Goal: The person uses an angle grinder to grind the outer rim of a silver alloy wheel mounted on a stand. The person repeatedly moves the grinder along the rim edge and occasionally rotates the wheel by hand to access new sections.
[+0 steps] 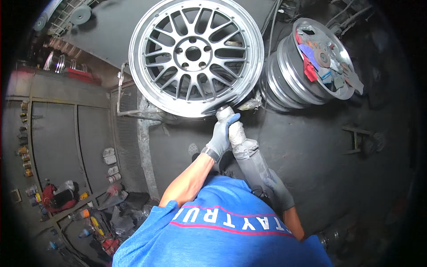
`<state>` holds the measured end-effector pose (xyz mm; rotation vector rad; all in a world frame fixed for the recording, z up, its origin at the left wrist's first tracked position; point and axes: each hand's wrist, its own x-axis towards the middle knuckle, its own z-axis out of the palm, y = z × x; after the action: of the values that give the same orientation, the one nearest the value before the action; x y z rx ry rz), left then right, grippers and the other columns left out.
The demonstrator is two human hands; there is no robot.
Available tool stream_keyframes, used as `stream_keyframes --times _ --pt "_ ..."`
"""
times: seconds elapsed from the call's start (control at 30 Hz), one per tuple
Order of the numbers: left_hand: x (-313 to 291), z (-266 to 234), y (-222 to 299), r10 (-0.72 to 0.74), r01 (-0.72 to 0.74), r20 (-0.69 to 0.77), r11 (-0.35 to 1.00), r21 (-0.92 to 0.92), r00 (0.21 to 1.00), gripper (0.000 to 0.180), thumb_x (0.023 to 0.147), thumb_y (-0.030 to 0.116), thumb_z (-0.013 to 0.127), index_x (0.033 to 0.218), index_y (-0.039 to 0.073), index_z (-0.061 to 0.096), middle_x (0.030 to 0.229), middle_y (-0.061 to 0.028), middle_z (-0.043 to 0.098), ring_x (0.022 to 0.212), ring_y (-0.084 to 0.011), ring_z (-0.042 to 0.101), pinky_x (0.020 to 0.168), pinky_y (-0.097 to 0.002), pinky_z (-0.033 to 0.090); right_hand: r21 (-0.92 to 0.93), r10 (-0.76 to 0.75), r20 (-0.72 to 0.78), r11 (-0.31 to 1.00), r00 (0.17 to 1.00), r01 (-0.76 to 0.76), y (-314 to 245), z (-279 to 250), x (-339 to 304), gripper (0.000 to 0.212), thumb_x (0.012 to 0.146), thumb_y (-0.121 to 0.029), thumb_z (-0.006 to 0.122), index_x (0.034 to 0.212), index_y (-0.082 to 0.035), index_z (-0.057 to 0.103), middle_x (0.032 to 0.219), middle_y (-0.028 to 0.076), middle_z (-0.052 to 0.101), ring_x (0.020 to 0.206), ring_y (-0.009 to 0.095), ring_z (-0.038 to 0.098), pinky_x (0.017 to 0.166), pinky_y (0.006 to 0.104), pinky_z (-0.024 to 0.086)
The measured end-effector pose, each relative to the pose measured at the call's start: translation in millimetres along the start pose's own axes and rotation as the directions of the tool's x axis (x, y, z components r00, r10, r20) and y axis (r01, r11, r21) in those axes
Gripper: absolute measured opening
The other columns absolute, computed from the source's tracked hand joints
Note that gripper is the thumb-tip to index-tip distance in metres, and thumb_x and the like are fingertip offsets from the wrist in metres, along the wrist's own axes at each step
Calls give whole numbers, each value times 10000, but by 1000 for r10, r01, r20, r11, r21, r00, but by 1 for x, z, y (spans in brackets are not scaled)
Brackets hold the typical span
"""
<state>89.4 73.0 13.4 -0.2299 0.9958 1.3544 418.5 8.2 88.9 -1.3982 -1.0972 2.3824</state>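
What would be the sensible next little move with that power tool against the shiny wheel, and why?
Probably slide the tool a little along the rim of the alloy wheel. Its head meets the wheel's lower lip at one spot, the gloved left hand steadies the front, and the gloved right hand grips the rear. The lip looks dull and smeared on either side of that spot.

Containers along the left wall and floor

Small cans (23, 129) stand in a column on the far left edge, yellow and dark. Pale tubs (110, 164) sit in a row by the grey panel. Below, orange and yellow bottles (91, 222) lie among bags. Their labels are too small to tell. No signs or screens show.
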Motion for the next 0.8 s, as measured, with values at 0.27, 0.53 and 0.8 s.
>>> stream_keyframes --times 0.27,0.53,0.8 --pt "3 10 9 13 -7 125 999 -50 992 303 975 272 860 1125 109 654 866 -132 747 700 -272 743 640 -424 641 -123 -92 -201 990 975 68 0 42 -14 680 1098 -311 655 1656 12 441 1586 174 548 1469 276 508 1243 398 390" --pt "-12 -38 23 -6 7 167 1000 -7 986 278 968 259 873 1102 126 669 834 -102 737 682 -243 735 625 -399 630 -15 -64 -262 998 963 62 35 116 -15 733 1106 -348 686 1674 26 412 1620 188 532 1494 276 495 1265 403 373" --pt "-38 -100 76 -35 6 200 990 142 979 298 946 259 899 1111 126 691 866 -58 728 696 -200 722 631 -378 614 71 -49 -354 994 934 79 53 248 -1 727 1095 -392 701 1643 23 465 1575 156 575 1434 251 538 1228 400 408"
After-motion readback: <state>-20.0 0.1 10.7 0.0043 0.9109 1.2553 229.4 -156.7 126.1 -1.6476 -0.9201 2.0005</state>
